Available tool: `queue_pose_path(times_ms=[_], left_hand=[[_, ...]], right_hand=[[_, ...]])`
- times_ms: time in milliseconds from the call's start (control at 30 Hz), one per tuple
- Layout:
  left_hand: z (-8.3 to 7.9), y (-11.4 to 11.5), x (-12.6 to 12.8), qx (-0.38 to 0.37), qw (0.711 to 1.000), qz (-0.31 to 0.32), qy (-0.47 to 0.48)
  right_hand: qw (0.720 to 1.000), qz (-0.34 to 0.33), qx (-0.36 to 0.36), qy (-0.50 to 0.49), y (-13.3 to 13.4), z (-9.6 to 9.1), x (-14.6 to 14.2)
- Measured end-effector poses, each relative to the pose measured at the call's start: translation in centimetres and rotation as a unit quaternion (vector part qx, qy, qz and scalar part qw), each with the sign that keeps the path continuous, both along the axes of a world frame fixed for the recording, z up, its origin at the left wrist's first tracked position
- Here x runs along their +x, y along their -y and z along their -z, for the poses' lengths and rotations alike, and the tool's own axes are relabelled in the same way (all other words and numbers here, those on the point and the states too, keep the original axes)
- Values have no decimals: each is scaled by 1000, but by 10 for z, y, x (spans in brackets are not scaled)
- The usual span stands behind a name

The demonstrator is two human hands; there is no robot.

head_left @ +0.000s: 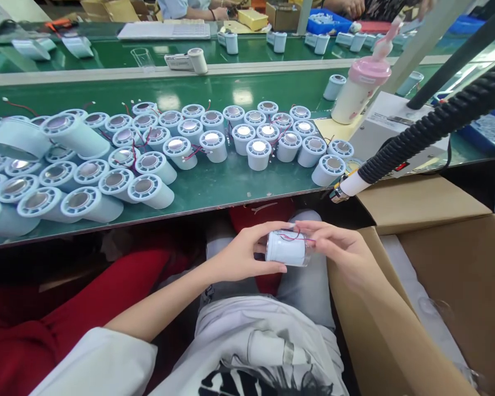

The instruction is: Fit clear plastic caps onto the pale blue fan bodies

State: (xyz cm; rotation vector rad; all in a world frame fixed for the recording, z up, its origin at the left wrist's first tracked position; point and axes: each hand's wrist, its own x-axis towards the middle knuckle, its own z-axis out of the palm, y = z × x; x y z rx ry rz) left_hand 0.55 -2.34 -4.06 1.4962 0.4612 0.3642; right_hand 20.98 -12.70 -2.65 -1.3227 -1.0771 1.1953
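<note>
Above my lap, my left hand (247, 253) is wrapped round a light-blue cylindrical housing (286, 248), with the thumb below and fingers above. A clear plastic sleeve shows around the housing's right end. Thin red and dark wires run along its top side. My right hand (342, 247) pinches the wires at that right end, its fingertips close to the clear rim. On the green bench (214, 190) ahead stand many similar light-blue housings (259, 154), several with red and black wires sticking out.
An open cardboard box (457, 275) is at my right. A black corrugated hose (433, 115) with a metal tip hangs over the bench edge, before a white control box (400, 132). A pink-lidded bottle (363, 82) stands behind. Other people's hands show across the bench.
</note>
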Motion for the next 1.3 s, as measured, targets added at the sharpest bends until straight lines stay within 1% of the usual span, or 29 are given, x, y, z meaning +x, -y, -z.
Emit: queue_pose_path(times_ms=[33,100,133,167,200,300,367,433,567,767,900,1100,1300], left_hand=[[-1,1,-1,-41,999,-11,6],[-4,2,-5,-105,994,-21,15],[-5,3,-6,-121,992,-18,17],[-7,4,-8,-123,992,-13,17],[-8,4,-10,-112,994,-7,12],[-14,4,-14,-59,998,10,2],[-17,5,-16,-39,999,19,11],[-20,6,-17,-24,999,22,27],[-23,8,-17,16,999,19,39],[-22,8,-15,53,997,29,47],[-22,8,-14,77,995,38,49],[-24,10,-14,100,994,41,31],[-27,18,-15,130,990,38,35]], right_hand=[[997,-26,35,58,2,0,-1],[976,-53,101,185,7,0,-3],[964,-53,123,231,10,0,-4],[956,-51,135,255,13,0,-6],[956,-53,137,256,15,1,-6],[976,-72,90,185,19,2,-7],[987,-80,50,131,19,1,-7],[991,-87,28,98,19,-2,-7],[994,-90,13,53,20,-8,-7],[995,-101,-25,-4,23,-12,-5],[993,-91,-62,-52,23,-12,-4],[983,-84,-110,-119,23,-11,-4],[974,-84,-145,-150,23,-11,-3]])
